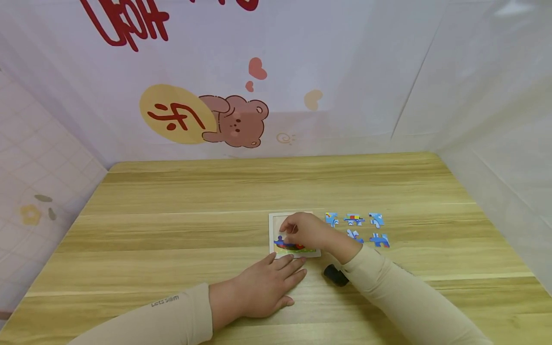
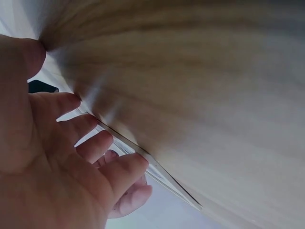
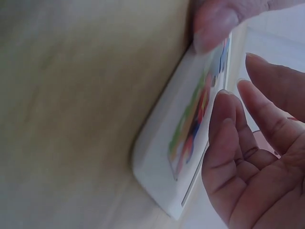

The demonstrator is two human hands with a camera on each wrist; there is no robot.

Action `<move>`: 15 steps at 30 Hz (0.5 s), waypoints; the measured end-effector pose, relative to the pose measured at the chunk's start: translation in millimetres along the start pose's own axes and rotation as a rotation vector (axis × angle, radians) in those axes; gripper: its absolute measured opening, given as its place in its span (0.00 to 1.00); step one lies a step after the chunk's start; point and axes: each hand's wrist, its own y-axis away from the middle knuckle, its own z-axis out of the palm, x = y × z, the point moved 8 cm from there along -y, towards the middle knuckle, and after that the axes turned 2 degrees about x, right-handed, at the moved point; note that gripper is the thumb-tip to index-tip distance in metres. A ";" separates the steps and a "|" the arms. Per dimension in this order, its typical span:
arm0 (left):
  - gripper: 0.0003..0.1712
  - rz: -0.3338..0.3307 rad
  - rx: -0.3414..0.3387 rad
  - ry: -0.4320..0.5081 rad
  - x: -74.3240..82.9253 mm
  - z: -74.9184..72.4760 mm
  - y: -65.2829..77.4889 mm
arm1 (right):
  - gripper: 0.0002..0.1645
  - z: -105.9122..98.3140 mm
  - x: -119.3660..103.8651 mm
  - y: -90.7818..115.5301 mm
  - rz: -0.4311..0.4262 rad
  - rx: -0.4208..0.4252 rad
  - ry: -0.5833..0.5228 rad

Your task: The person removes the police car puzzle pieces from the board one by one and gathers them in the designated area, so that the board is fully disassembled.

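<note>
A white-rimmed puzzle tray lies on the wooden table, with joined pieces showing a coloured picture along its near part. My left hand lies with fingers extended, fingertips right at the tray's near edge. Over the tray is my right hand, its fingers loosely bent and covering much of the picture. In the right wrist view, a gap shows between the thumb and fingers, and no piece appears in it. Several loose puzzle pieces lie in two rows to the tray's right.
A short black object is beside the right sleeve cuff. The wooden table runs back to a white backdrop printed with a bear. Pale sheets hang along both sides.
</note>
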 end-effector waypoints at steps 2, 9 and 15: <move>0.34 0.000 -0.004 0.007 0.1 0.2 0.4 | 0.08 2.1 -1.4 -1.6 -0.013 -0.007 0.027; 0.34 -0.001 -0.007 0.026 0.5 1.2 0.8 | 0.07 7.5 -1.8 -5.9 0.017 -0.012 0.086; 0.34 -0.003 0.004 0.026 0.4 2.0 0.9 | 0.06 10.7 -4.8 -6.7 0.022 -0.023 0.121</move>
